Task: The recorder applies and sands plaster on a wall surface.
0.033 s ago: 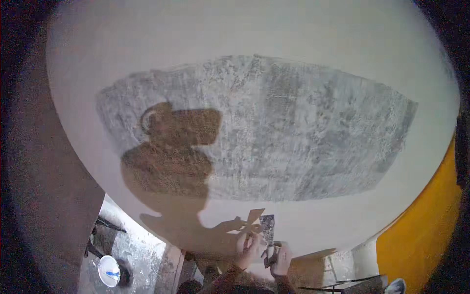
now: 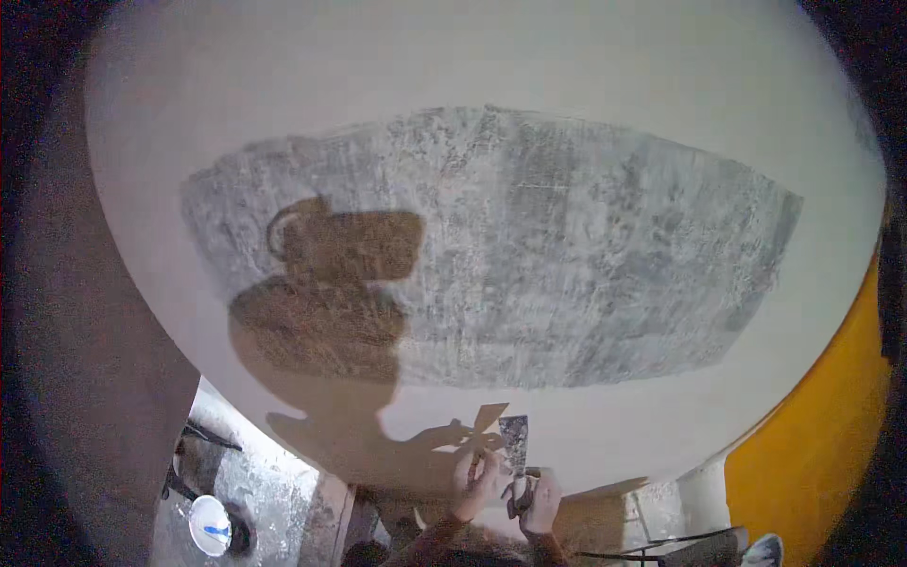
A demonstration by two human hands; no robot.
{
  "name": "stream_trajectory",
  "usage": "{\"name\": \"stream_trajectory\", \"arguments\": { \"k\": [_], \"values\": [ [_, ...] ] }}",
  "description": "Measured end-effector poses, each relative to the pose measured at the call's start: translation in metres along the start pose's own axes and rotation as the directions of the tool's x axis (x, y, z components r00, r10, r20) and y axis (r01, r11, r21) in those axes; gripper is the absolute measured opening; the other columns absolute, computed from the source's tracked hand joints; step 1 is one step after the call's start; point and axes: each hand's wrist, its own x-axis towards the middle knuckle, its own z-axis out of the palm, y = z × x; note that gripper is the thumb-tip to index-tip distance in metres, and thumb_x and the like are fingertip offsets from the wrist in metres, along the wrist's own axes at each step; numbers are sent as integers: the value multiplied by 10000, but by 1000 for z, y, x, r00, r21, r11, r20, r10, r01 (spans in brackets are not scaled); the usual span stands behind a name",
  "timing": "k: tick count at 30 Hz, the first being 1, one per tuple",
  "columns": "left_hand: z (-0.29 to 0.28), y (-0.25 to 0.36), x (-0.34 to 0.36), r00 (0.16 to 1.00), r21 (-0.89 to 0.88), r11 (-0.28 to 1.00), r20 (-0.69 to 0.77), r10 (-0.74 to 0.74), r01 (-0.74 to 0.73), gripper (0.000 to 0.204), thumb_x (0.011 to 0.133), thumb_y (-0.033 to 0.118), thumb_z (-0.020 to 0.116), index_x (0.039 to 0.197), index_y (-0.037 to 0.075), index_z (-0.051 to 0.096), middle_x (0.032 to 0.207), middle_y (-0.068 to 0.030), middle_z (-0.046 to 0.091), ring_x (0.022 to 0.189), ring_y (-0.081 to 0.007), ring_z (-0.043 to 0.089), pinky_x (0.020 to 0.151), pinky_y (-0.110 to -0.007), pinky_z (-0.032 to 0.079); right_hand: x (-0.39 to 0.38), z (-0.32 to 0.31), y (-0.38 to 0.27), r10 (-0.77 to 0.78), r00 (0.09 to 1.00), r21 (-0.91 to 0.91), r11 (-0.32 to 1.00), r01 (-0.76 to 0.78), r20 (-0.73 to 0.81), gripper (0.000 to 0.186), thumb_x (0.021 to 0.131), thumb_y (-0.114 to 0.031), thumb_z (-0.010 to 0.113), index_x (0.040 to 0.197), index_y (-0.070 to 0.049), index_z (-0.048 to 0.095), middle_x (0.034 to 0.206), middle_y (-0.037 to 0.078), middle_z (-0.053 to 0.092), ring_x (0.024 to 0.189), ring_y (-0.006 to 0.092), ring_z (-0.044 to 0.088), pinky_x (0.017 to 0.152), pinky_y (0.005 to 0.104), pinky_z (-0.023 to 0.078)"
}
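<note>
My right hand (image 2: 541,504) is closed round the dark handle of a putty knife (image 2: 513,433), low in the middle. Its flat blade points up, speckled with dark and pale residue. Just left of the blade, my left hand (image 2: 479,474) is raised with its fingers drawn together; whatever they pinch, if anything, is too small to make out. Ahead stands a pale wall (image 2: 586,425) with a broad patch of rough, streaky grey (image 2: 605,255). My shadow (image 2: 345,312) falls across the patch's left part, and the shadow of hands and blade lies beside my left hand.
At the lower left, a white bucket (image 2: 196,518) with a blue object (image 2: 217,530) inside stands on a stained floor (image 2: 274,501). A dark-legged stand (image 2: 213,435) is near it. An orange surface (image 2: 803,463) runs down the right side; a shoe (image 2: 763,551) shows at the lower right.
The view has shifted very slightly, and the putty knife's blade has turned a little. Both hands stay in nearly the same place.
</note>
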Motion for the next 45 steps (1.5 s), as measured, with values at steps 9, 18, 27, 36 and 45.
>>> {"name": "stream_trajectory", "arguments": {
  "k": [9,18,27,36,45],
  "values": [
    [-58,13,6,943,186,975,329,53,-119,96,858,130,520,901,45,508,789,-18,564,666,-89,504,587,-232,406,-24,39,-3,57,993,-37,997,-62,-108,515,914,-466,347,1015,28,451,595,128,535,383,134,430,327,244,341],
    [-129,0,42,745,291,939,665,-59,-185,215,832,218,620,891,46,504,639,51,442,558,-31,419,488,-208,333,-26,53,26,143,971,-81,984,-160,-190,467,929,-422,353,998,25,470,640,118,546,456,121,446,394,245,358],
    [-103,-53,109,536,196,966,840,-77,-168,330,810,308,637,881,-4,557,650,-26,532,538,-36,440,482,-201,372,-31,69,70,16,800,-202,965,-170,-600,333,934,-288,397,852,-12,564,675,15,553,572,61,451,523,234,371],
    [-109,-80,120,509,41,999,860,-26,-18,375,814,363,616,909,4,573,804,-100,618,746,-137,575,671,-290,455,-33,77,115,-256,708,-460,881,-110,-658,340,924,-320,414,926,-14,560,698,26,566,592,91,490,536,249,417],
    [-88,-109,93,541,129,981,840,-31,-144,582,809,236,614,1258,-11,338,1054,-197,563,938,-249,564,811,-344,441,-61,21,102,-292,576,-477,856,-199,-764,249,914,-225,428,964,2,519,608,54,525,501,128,530,462,262,418]
  ]
}}
